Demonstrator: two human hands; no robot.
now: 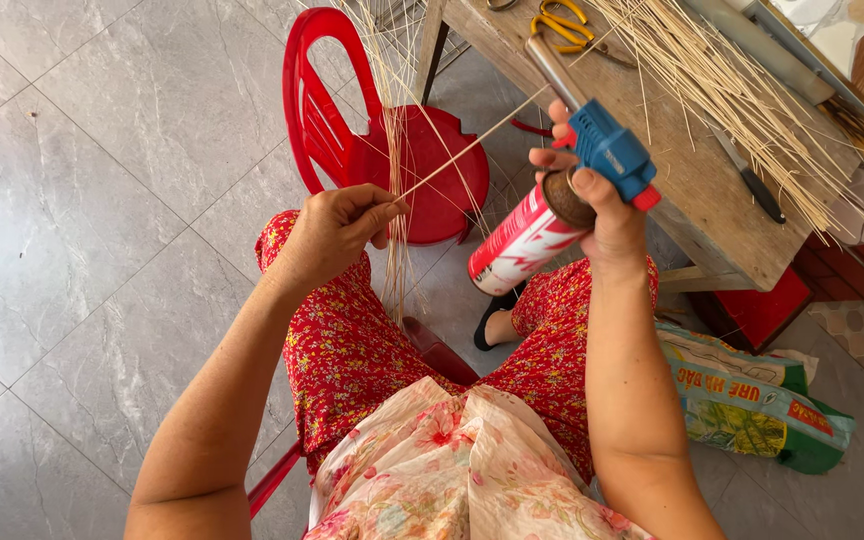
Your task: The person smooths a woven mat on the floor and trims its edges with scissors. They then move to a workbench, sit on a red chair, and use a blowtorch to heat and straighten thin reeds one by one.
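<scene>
With the left hand [337, 232] pinching 1 thin bamboo strip [472, 146] and the right hand [592, 190] gripping the blue-headed gas torch [562, 195], keep the strip's far end level with the metal nozzle [555, 72].

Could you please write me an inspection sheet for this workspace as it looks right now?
Surface: worn wooden table at upper right; grey tiled floor.
Job's things: thin bamboo stick; gas torch with blue head on a red and white canister.
Clutter: bundle of bamboo sticks, yellow scissors and a knife on the table.
Hands: left hand pinches the stick; right hand grips the torch.
Cables: nothing seen.
Surroundings: red plastic chair, printed sack on the floor.
</scene>
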